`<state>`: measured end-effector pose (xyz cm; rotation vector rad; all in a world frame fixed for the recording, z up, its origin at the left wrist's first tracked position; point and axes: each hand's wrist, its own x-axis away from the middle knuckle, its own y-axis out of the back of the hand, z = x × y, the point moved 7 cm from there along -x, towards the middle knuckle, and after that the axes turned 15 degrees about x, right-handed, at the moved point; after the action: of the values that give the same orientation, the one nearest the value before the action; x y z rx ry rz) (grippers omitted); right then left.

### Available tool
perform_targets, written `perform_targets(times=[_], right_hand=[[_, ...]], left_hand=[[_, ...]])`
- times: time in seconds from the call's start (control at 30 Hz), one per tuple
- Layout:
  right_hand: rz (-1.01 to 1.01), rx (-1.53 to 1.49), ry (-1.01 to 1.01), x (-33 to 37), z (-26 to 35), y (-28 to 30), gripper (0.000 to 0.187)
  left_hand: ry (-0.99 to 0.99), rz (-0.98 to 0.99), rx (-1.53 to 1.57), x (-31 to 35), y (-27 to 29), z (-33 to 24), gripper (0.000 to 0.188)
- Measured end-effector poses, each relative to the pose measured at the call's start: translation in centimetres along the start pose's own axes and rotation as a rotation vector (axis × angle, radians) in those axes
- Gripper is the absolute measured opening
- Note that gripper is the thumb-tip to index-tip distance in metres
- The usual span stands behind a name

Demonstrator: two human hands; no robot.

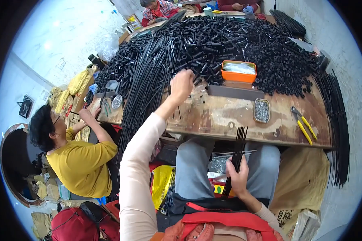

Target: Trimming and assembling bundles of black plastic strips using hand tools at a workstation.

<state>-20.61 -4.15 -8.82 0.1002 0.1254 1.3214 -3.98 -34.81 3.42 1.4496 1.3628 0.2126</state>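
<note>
My left hand (182,86) is stretched forward over the wooden table (229,118), at the near edge of a big pile of short black tubes (213,38). Its fingers are curled closed, and what is in them is hidden. Just left of it lies a thick bundle of long thin black rods (142,80). Above my lap, my right hand (238,178) grips a smaller bunch of thin black rods (239,144), held roughly upright. A few pale thin strips (245,152) cross this bunch near the fingers.
An orange box (239,76) of pale thin strips stands by the pile. Nearer are a small metal tray (262,110) of little pieces and yellow-handled pliers (303,124). More rods (336,132) hang over the right edge. A co-worker in yellow (78,160) sits at left; others sit opposite.
</note>
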Motion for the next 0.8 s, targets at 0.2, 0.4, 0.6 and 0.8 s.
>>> perform_targets(times=[0.2,0.4,0.6,0.8], right_hand=[[0.034,-0.120,-0.137,-1.1,-2.0,0.8,0.011],[0.070,-0.177,-0.162,-1.1,-2.3,0.9,0.011],[0.059,-0.247,-0.124,-0.7,-1.3,0.7,0.010],[0.063,-0.214,-0.067,-0.4,-0.2,0.3,0.010]], left_hand=[[-0.199,-0.086,-0.182,-7.7,-4.8,1.8,0.007],[-0.069,0.204,-0.352,-8.6,-6.9,3.8,0.011],[-0.215,-0.056,-0.044,-6.3,-0.3,0.9,0.021],[0.301,0.354,0.275,0.1,0.8,3.3,0.042]])
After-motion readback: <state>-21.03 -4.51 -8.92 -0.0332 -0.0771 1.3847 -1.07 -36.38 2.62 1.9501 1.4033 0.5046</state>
